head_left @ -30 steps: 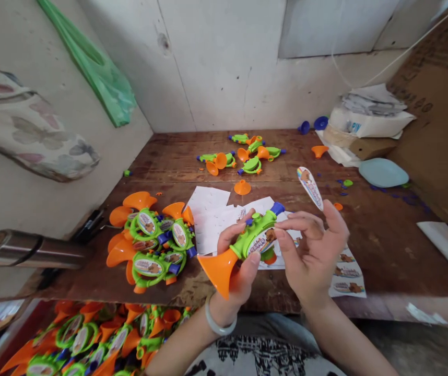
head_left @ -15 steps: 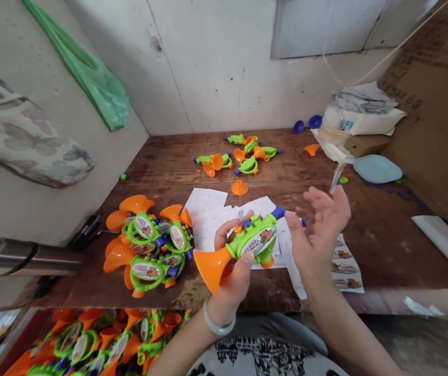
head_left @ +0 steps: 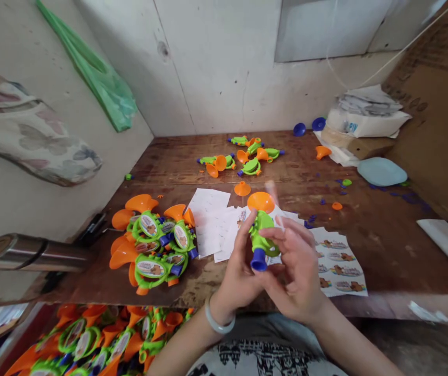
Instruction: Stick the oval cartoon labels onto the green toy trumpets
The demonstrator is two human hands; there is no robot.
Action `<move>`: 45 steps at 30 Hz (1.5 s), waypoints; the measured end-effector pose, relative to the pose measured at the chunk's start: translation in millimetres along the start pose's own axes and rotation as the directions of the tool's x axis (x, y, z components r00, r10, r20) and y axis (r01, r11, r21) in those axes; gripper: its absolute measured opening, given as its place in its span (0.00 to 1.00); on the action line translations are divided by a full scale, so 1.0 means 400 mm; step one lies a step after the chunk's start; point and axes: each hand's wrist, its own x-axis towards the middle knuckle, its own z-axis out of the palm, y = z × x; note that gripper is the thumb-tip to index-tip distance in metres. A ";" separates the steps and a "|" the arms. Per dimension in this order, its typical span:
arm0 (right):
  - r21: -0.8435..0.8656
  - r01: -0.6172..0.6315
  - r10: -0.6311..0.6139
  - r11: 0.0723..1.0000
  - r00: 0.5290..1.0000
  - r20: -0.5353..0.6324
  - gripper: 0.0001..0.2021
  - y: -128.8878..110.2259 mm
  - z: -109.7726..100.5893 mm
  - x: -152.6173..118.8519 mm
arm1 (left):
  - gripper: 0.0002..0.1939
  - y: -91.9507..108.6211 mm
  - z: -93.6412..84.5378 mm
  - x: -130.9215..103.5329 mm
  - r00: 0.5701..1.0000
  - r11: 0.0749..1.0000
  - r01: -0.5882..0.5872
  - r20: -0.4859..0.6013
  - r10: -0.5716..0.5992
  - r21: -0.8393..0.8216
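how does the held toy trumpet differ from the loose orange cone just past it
The toy trumpet joins green, orange and blue parts; the orange cone is plain orange. The toy trumpet is in the left hand; the orange cone sits wide end down on the table. Both have an orange flare.

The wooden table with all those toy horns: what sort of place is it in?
Probably a small, makeshift workshop: many look-alike toy horns are piled on the worn table, more lie below its edge, and a sheet of printed stickers lies on top.
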 end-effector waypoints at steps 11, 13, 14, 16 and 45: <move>0.353 -0.369 0.439 0.860 0.887 -0.142 0.05 0.021 -0.048 0.048 | 0.37 0.009 -0.028 0.015 0.989 0.976 0.040 -0.134 -0.070 -0.214; 0.342 -0.382 0.443 0.859 0.888 -0.122 0.05 0.025 -0.040 0.042 | 0.35 0.013 -0.029 0.013 0.992 0.979 0.039 -0.107 -0.061 -0.198; 0.340 -0.383 0.444 0.859 0.887 -0.123 0.05 0.026 -0.036 0.040 | 0.35 0.014 -0.030 0.011 0.994 0.981 0.035 -0.095 -0.053 -0.191; 0.335 -0.387 0.449 0.859 0.884 -0.130 0.05 0.026 -0.031 0.037 | 0.34 0.015 -0.030 0.009 0.996 0.984 0.022 -0.080 -0.037 -0.177; -0.356 -0.071 0.032 0.932 0.993 -0.115 0.06 0.005 -0.012 0.057 | 0.25 0.014 -0.017 -0.003 0.976 0.988 -0.128 -0.165 0.140 0.085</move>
